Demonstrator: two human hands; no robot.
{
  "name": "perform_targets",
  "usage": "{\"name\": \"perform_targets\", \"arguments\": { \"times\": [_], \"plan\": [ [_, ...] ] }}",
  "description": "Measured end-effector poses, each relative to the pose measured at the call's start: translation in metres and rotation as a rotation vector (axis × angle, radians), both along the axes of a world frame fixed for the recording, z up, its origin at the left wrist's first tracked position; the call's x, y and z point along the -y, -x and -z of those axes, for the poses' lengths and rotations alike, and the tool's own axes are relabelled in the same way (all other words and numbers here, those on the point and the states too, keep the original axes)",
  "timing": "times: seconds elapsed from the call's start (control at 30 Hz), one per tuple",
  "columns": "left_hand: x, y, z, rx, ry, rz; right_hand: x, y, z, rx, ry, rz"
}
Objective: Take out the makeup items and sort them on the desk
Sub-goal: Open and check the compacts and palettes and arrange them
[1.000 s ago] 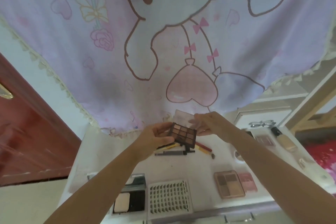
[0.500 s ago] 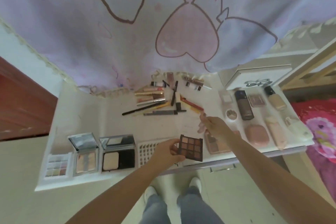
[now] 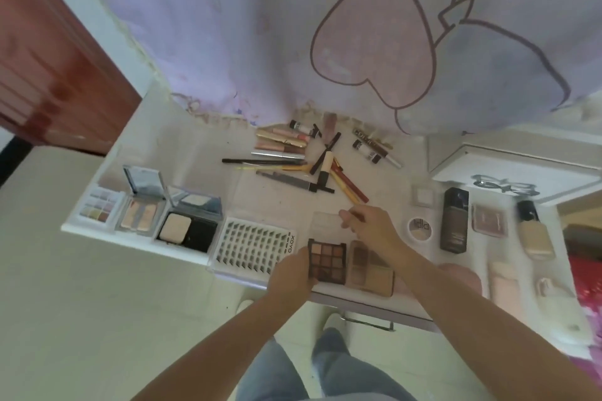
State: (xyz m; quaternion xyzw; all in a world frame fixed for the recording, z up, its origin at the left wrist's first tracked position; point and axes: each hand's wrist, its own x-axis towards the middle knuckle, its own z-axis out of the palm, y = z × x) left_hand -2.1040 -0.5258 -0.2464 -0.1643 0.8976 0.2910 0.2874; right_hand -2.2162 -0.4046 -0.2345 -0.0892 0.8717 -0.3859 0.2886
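Observation:
A dark nine-pan eyeshadow palette [image 3: 327, 259] lies at the white desk's [image 3: 195, 172] front edge, between a white lash tray [image 3: 257, 246] and a beige palette [image 3: 371, 267]. My left hand [image 3: 291, 272] grips the dark palette's left side. Its clear lid [image 3: 325, 223] stands open behind the pans. My right hand [image 3: 369, 228] reaches over the beige palette and pinches the lid's right edge.
Pencils and lip tubes [image 3: 293, 166] lie in a heap at the back. Open compacts [image 3: 189, 225] and a small palette [image 3: 97, 208] line the left front. Foundation bottles [image 3: 454, 221], a round pot [image 3: 420, 228] and a white box [image 3: 505, 166] fill the right. A printed curtain hangs behind.
The view tilted down to the desk. My left hand brought the dark palette down from mid-air onto the front edge; my right hand let the lid go, then came back to it.

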Motion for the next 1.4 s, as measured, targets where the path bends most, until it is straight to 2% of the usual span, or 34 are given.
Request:
{"name": "perform_targets", "arguments": {
  "times": [0.3, 0.7, 0.83, 0.9, 0.97, 1.0, 1.07, 1.13, 1.23, 1.3, 1.4],
  "plan": [
    [-0.024, -0.001, -0.003, 0.048, 0.297, -0.014, 0.006, 0.002, 0.006, -0.049, 0.025, -0.111],
    [-0.027, -0.002, -0.009, 0.033, 0.316, -0.013, 0.001, 0.002, 0.007, -0.009, 0.003, -0.129],
    [-0.021, -0.003, -0.011, 0.022, 0.33, 0.048, -0.01, 0.0, 0.003, -0.068, 0.015, -0.137],
    [-0.015, -0.004, -0.013, 0.015, 0.343, 0.096, -0.031, -0.007, 0.004, -0.189, -0.103, -0.288],
    [-0.01, -0.005, -0.014, -0.001, 0.363, 0.148, -0.056, -0.015, 0.013, -0.51, -0.328, -0.505],
    [-0.008, -0.006, -0.013, -0.012, 0.372, 0.173, -0.065, -0.021, 0.017, -0.599, -0.438, -0.618],
    [-0.006, -0.007, -0.014, -0.038, 0.381, 0.22, -0.075, -0.029, 0.016, -0.516, -0.631, -0.782],
    [-0.005, -0.01, -0.014, -0.053, 0.361, 0.247, -0.081, -0.035, 0.022, -0.338, -0.704, -0.807],
    [0.0, -0.01, -0.02, -0.067, 0.28, 0.235, -0.079, -0.035, 0.021, -0.335, -0.656, -0.774],
    [0.004, -0.007, -0.029, -0.085, 0.141, 0.165, -0.078, -0.036, 0.015, -0.298, -0.521, -0.717],
    [0.008, 0.0, -0.045, -0.075, -0.222, 0.017, -0.074, -0.037, -0.007, -0.169, -0.236, -0.549]
  ]
}}
